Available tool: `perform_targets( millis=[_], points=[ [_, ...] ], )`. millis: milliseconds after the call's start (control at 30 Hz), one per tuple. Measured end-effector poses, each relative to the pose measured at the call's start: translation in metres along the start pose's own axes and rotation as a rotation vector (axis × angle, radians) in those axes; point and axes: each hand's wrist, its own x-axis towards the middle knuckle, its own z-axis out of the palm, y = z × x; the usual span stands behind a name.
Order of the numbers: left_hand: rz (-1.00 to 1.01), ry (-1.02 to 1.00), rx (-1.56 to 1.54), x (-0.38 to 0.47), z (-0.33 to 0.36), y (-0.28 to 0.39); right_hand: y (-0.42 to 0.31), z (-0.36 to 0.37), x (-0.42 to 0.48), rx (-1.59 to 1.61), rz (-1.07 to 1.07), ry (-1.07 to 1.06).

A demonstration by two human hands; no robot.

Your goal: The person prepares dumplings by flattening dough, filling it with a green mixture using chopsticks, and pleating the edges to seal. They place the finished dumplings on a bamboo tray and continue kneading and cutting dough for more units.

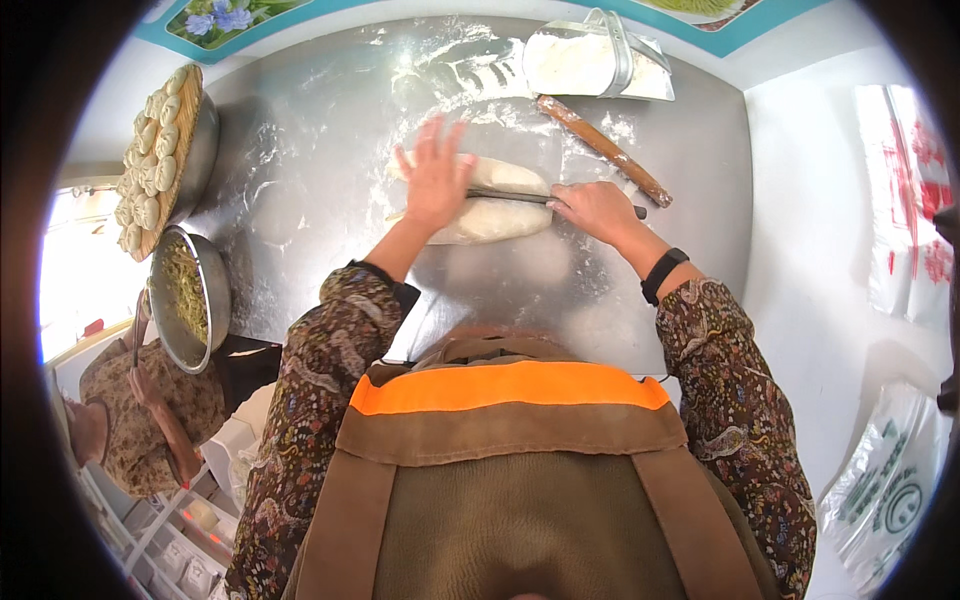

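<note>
Two long pieces of pale dough lie side by side on the steel table, the far piece [510,174] and the near piece [495,221]. Between them runs the dark blade of a knife [514,196]. My right hand [596,210] grips the knife, and the dark end of its handle shows past the palm. My left hand [436,184], slightly blurred, is over the left part of the dough with its fingers spread. It covers the left end of the blade, so I cannot tell whether it touches the blade or the dough.
A floured wooden rolling pin [607,150] lies beyond my right hand, below a metal scoop [619,64] of flour. Left are a wooden board [186,161] of shaped buns on a metal bowl and a steel bowl [217,300] of chopped filling. Another person [157,412] is at lower left.
</note>
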Motion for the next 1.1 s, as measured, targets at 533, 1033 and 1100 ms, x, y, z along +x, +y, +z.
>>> perform_targets(
  millis=[533, 1033, 1100],
  points=[
    [0.079, -0.332, -0.143, -0.103, -0.043, 0.012, 0.076, 0.052, -0.195, 0.043, 1.063, 0.652],
    [0.151, -0.279, -0.137, -0.116, -0.036, 0.028, 0.062, 0.08, -0.168, -0.13, 1.043, 0.8],
    [0.145, -0.262, -0.135, -0.118, -0.035, 0.03, 0.038, 0.063, -0.133, 0.145, 0.608, 0.925]
  ],
)
